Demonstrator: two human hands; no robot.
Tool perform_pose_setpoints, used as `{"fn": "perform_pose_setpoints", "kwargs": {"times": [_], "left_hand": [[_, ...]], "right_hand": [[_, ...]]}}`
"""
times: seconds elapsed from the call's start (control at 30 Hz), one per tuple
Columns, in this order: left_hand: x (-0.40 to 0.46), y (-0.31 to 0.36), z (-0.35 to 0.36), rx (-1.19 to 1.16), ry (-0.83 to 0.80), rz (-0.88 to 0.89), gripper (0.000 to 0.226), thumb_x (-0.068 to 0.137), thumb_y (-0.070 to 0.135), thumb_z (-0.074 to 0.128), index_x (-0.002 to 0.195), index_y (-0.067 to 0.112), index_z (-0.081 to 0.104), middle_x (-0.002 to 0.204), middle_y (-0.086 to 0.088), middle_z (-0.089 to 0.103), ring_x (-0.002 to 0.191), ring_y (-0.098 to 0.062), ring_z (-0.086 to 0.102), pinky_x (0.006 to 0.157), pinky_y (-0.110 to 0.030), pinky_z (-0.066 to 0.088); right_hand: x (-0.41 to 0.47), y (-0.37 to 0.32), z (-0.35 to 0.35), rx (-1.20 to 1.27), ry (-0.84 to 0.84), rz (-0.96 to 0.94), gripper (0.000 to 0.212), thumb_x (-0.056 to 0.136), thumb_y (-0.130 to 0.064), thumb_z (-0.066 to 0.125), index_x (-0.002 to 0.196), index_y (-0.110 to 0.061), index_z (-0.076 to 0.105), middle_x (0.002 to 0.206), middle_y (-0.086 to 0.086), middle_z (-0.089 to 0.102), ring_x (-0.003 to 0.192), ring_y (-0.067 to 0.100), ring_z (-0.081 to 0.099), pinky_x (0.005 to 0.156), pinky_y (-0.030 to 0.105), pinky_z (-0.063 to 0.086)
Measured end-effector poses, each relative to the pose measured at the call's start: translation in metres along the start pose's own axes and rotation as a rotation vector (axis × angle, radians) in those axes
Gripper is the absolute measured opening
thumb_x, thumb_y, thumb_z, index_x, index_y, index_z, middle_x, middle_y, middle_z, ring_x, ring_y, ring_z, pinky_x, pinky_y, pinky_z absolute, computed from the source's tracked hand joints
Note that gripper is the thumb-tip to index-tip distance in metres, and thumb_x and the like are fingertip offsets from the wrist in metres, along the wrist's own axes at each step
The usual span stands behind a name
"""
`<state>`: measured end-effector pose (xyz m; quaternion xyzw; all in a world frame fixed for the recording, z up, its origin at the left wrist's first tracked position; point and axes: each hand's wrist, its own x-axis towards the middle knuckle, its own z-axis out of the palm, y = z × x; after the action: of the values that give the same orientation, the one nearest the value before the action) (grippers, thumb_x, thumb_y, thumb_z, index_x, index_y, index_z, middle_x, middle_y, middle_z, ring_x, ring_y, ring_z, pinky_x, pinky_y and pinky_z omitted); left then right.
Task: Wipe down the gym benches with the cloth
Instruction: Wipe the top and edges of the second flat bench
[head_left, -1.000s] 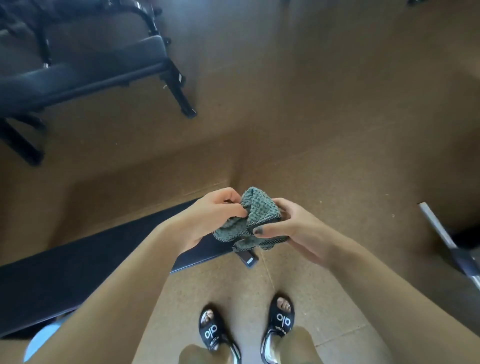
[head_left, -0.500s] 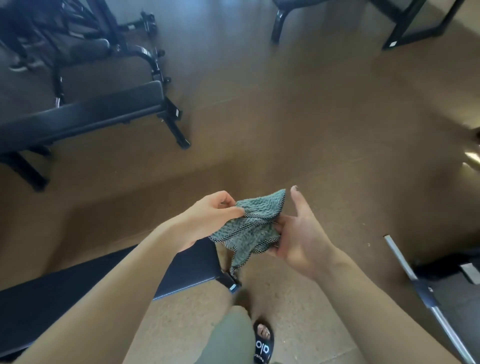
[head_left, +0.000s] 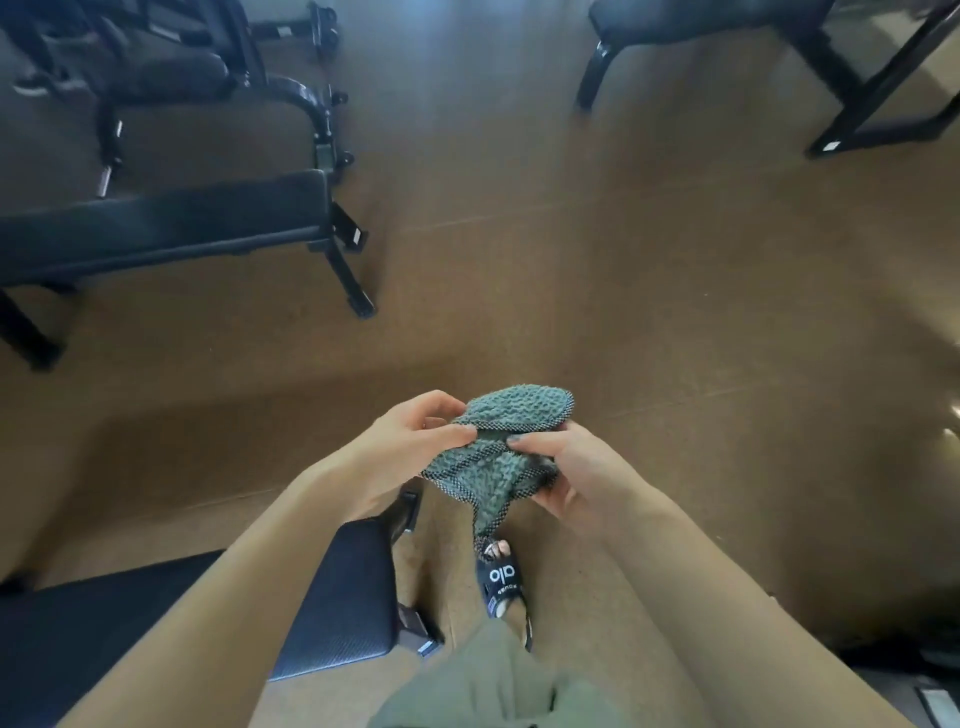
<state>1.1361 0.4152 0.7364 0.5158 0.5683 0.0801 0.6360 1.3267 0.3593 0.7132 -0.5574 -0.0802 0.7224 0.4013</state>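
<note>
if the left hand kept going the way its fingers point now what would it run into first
The left hand points right, pinching the cloth; just past the cloth it would likely meet the right hand, gripping the other side.

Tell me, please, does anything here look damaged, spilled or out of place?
Nothing stands out. Both the left hand and right hand hold the green cloth above the floor, not touching a bench. The near bench and far bench stand upright.
</note>
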Motion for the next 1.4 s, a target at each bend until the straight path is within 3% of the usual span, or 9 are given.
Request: {"fn": "perform_pose_setpoints", "kwargs": {"times": [0.13,0.23,0.37,0.7,0.87,0.93,1.07,1.3,1.4], "left_hand": [[0.034,0.042,-0.029,0.046,0.05,0.02,0.018,0.093,0.026,0.07,0.109,0.033,0.065,0.101,0.005,0.076,0.099,-0.018,0.072,0.092,-0.037,0.054],[0.06,0.071,-0.051,0.009,0.067,0.029,0.018,0.094,0.021,0.069,0.108,0.033,0.066,0.103,0.001,0.076,0.093,-0.019,0.075,0.093,-0.044,0.057],[0.106,0.102,-0.078,-0.05,0.101,-0.009,0.015,0.096,0.024,0.068,0.108,0.031,0.066,0.102,0.0,0.077,0.093,-0.022,0.075,0.09,-0.046,0.059],[0.197,0.154,-0.169,-0.068,0.302,-0.091,0.013,0.093,0.028,0.07,0.104,0.034,0.065,0.099,-0.003,0.072,0.092,-0.022,0.073,0.082,-0.037,0.057],[0.232,0.15,-0.245,-0.152,0.385,-0.1,0.017,0.091,0.03,0.073,0.104,0.037,0.065,0.099,0.002,0.068,0.083,-0.01,0.068,0.072,-0.024,0.051],[0.251,0.143,-0.283,-0.157,0.397,-0.109,0.02,0.09,0.03,0.074,0.106,0.039,0.064,0.103,0.003,0.067,0.09,-0.011,0.068,0.074,-0.023,0.05],[0.292,0.123,-0.369,-0.175,0.394,-0.139,0.022,0.093,0.03,0.071,0.112,0.037,0.063,0.108,0.004,0.065,0.101,-0.014,0.066,0.078,-0.024,0.05],[0.362,0.085,-0.505,-0.164,0.362,-0.273,0.026,0.1,0.026,0.06,0.125,0.028,0.057,0.112,0.004,0.068,0.1,-0.011,0.069,0.099,-0.041,0.055],[0.394,0.072,-0.553,-0.131,0.364,-0.327,0.026,0.101,0.028,0.057,0.127,0.029,0.055,0.116,0.005,0.065,0.104,-0.011,0.066,0.1,-0.04,0.054]], "right_hand": [[0.032,-0.058,0.012,-0.003,-0.101,0.018,0.041,0.093,-0.006,0.064,0.134,-0.008,0.062,0.124,0.015,0.074,0.116,0.032,0.07,0.107,0.05,0.052],[0.056,-0.101,0.028,-0.006,-0.165,0.072,0.032,0.098,-0.017,0.064,0.129,-0.006,0.066,0.12,0.013,0.075,0.108,0.027,0.073,0.099,0.043,0.057],[0.109,-0.156,0.047,-0.03,-0.14,0.116,0.037,0.095,-0.014,0.07,0.13,-0.002,0.066,0.119,0.015,0.076,0.11,0.03,0.073,0.096,0.042,0.058],[0.229,-0.264,0.119,-0.096,-0.285,0.344,0.025,0.101,-0.001,0.054,0.124,0.002,0.064,0.118,0.018,0.075,0.109,0.029,0.073,0.103,0.041,0.054],[0.294,-0.299,0.189,-0.25,-0.35,0.383,0.025,0.102,0.001,0.051,0.124,0.001,0.063,0.113,0.017,0.077,0.092,0.024,0.077,0.076,0.033,0.063],[0.325,-0.306,0.222,-0.299,-0.353,0.384,0.026,0.102,0.003,0.048,0.123,0.001,0.063,0.112,0.017,0.077,0.094,0.025,0.077,0.078,0.034,0.062],[0.393,-0.307,0.286,-0.335,-0.299,0.342,0.032,0.102,0.005,0.048,0.13,0.001,0.062,0.122,0.018,0.074,0.113,0.032,0.072,0.1,0.045,0.054],[0.52,-0.307,0.377,-0.31,0.042,0.273,0.034,0.098,0.006,0.057,0.131,-0.002,0.059,0.115,0.019,0.076,0.105,0.036,0.074,0.098,0.05,0.056],[0.572,-0.327,0.41,-0.321,0.163,0.204,0.034,0.098,0.001,0.059,0.131,-0.005,0.058,0.114,0.017,0.075,0.101,0.036,0.074,0.096,0.051,0.057]]}}
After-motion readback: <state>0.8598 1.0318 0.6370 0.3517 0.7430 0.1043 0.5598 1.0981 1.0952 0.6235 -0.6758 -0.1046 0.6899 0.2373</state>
